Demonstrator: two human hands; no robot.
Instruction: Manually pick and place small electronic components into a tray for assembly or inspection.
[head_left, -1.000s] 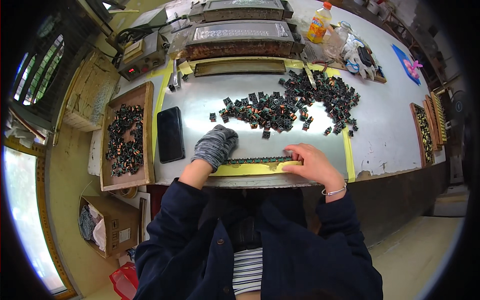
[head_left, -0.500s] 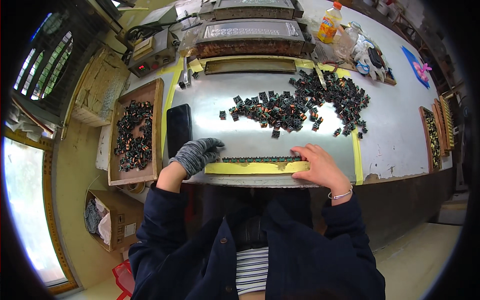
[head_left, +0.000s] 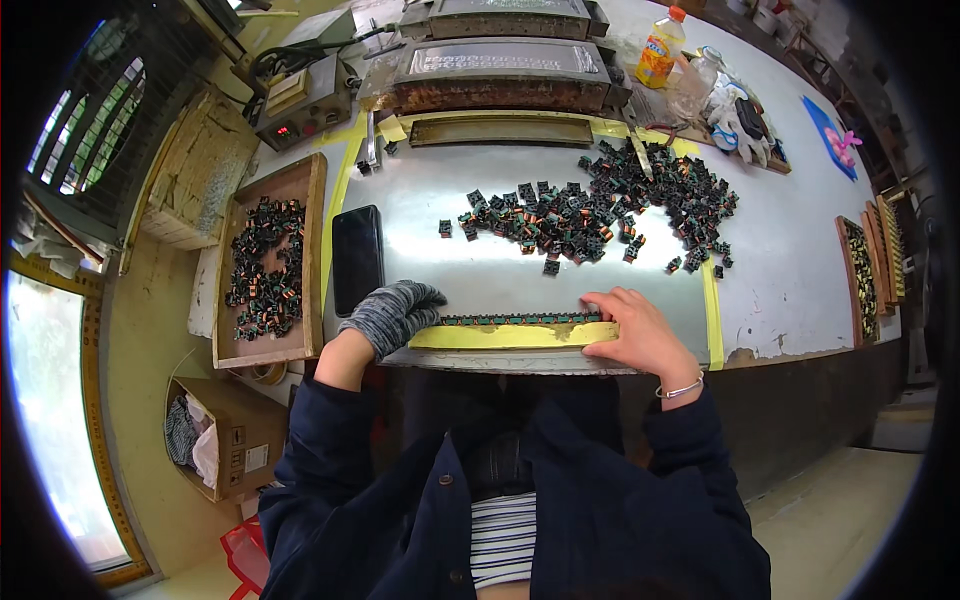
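Note:
A row of small black-and-green coil parts (head_left: pixel 520 320) stands along the back of a yellow-taped bar (head_left: pixel 500 337) at the table's front edge. My left hand (head_left: pixel 393 315), in a grey knitted glove, closes around the bar's left end, its fingers together beside the row's end; its thumb is hidden. Bare, my right hand (head_left: pixel 640 330) grips the bar's right end, forefinger behind and thumb in front. Beyond the row, a loose heap of the same coil parts (head_left: pixel 560 225), some showing copper windings, covers the metal plate (head_left: pixel 420 185).
A black phone (head_left: pixel 358 260) lies beyond my left hand. Left of it is a wooden tray (head_left: pixel 314 250) of coil parts. Metal heating blocks (head_left: pixel 500 85) and a control box (head_left: pixel 310 110) stand at the back. An orange-capped bottle (head_left: pixel 660 50) and slim wooden trays (head_left: pixel 855 280) are right.
My left hand has shifted very slightly, its fingers drawing closer to the row's left end. My right hand keeps its grip.

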